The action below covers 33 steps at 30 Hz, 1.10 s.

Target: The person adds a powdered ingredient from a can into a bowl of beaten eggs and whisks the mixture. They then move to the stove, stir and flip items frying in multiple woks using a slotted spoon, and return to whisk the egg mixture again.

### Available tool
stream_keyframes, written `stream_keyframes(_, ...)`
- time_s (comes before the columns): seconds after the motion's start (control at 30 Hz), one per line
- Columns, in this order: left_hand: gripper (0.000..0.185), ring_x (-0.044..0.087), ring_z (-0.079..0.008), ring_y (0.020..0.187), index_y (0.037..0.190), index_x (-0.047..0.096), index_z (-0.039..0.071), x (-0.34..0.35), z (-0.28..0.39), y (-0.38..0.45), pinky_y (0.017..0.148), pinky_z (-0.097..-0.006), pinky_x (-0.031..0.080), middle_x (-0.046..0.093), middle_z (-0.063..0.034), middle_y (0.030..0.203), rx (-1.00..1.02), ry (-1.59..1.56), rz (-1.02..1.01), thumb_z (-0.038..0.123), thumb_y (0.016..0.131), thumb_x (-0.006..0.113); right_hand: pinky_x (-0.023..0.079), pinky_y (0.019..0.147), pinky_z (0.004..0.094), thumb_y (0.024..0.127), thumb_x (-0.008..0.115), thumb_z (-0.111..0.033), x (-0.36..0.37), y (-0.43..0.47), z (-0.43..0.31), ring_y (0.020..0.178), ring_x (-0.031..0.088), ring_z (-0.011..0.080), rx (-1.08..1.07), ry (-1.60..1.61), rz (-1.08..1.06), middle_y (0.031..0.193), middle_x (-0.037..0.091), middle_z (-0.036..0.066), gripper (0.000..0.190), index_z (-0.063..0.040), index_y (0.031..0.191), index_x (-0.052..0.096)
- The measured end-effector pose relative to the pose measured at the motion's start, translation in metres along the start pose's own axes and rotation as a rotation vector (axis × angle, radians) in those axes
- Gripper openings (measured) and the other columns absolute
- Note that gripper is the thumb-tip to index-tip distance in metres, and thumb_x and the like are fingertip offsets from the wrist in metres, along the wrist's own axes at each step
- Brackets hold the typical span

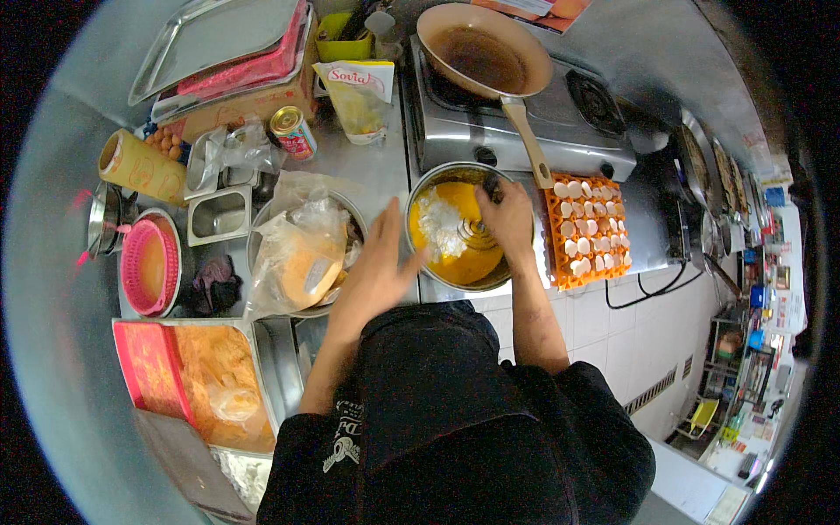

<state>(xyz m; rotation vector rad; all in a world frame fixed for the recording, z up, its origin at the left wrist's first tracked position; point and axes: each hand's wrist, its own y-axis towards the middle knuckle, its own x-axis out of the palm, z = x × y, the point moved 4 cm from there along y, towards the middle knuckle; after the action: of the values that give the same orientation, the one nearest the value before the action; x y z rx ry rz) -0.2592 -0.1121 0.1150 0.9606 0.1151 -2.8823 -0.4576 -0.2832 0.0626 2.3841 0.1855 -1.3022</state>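
A round metal bowl (470, 167) holds yellow beaten egg (472, 264) with a heap of white powder (441, 225) on its left part. My right hand (504, 210) grips the dark handle of a wire whisk (478, 233), whose wires stand in the egg. My left hand (384, 262), slightly blurred, is beside the bowl's left rim, fingers extended and thumb apart, holding nothing. An orange egg tray (558, 279) with many eggshells lies right of the bowl. Left of my left hand, a plastic bag of orange-tan powder (302, 266) rests in another metal bowl.
A frying pan (484, 56) sits on a gas stove (518, 134) behind the bowl, its handle reaching towards the egg tray. At left are a can (293, 134), a steel container (220, 216), a pink basket (147, 266) and a tray of orange crumbs (223, 374).
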Motion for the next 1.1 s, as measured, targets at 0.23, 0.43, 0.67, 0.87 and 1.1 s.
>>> stream_keyframes(0.23, 0.047, 0.059, -0.0384, 0.120, 0.137, 0.053, 0.000, 0.065, -0.071, 0.128, 0.100, -0.0420, 0.047, 0.065, -0.0243, 0.124, -0.090, -0.207, 0.133, 0.031, 0.101, 0.055, 0.040, 0.064, 0.0232, 0.098, 0.064, -0.020, -0.009, -0.009, 0.003, 0.073, 0.050, 0.0059, 0.163, 1.021, -0.238, 0.078, 0.056, -0.002, 0.020, 0.000, 0.099, 0.065)
stream_keyframes(0.43, 0.042, 0.061, -0.0319, 0.118, 0.131, 0.060, 0.005, 0.080, -0.085, 0.166, 0.102, -0.0386, 0.046, 0.066, -0.0190, 0.125, 0.073, -0.244, -0.154, 0.036, 0.104, 0.051, 0.040, 0.059, 0.0270, 0.098, 0.064, -0.019, 0.003, -0.032, -0.017, 0.062, 0.051, 0.0098, -0.078, 1.043, -0.254, 0.068, 0.057, -0.001, 0.027, 0.001, 0.079, 0.061)
stream_keyframes(0.67, 0.046, 0.060, -0.0328, 0.120, 0.131, 0.061, 0.005, 0.087, -0.083, 0.173, 0.103, -0.0396, 0.045, 0.065, -0.0185, 0.126, 0.181, -0.201, -0.341, 0.041, 0.104, 0.049, 0.036, 0.049, 0.0264, 0.099, 0.064, -0.023, 0.010, -0.053, 0.000, 0.054, 0.045, 0.0088, 0.307, 1.144, -0.276, 0.062, 0.053, 0.002, 0.034, -0.001, 0.073, 0.059)
stream_keyframes(0.87, 0.049, 0.060, -0.0338, 0.121, 0.130, 0.061, 0.005, 0.096, -0.079, 0.171, 0.104, -0.0396, 0.045, 0.065, -0.0192, 0.128, 0.186, -0.143, -0.414, 0.044, 0.104, 0.047, 0.031, 0.048, 0.0272, 0.101, 0.057, -0.016, 0.004, -0.083, 0.006, 0.052, 0.040, 0.0093, 0.362, 1.171, -0.184, 0.058, 0.046, 0.001, 0.038, -0.003, 0.067, 0.049)
stream_keyframes(1.1, 0.054, 0.063, -0.0339, 0.116, 0.131, 0.061, 0.005, 0.100, -0.075, 0.171, 0.101, -0.0401, 0.047, 0.067, -0.0195, 0.125, 0.138, -0.186, -0.517, 0.048, 0.105, 0.042, 0.037, 0.053, 0.0274, 0.103, 0.048, -0.016, 0.007, -0.103, 0.014, 0.054, 0.042, 0.0138, 0.233, 0.858, 0.038, 0.063, 0.047, 0.006, 0.034, -0.006, 0.071, 0.046)
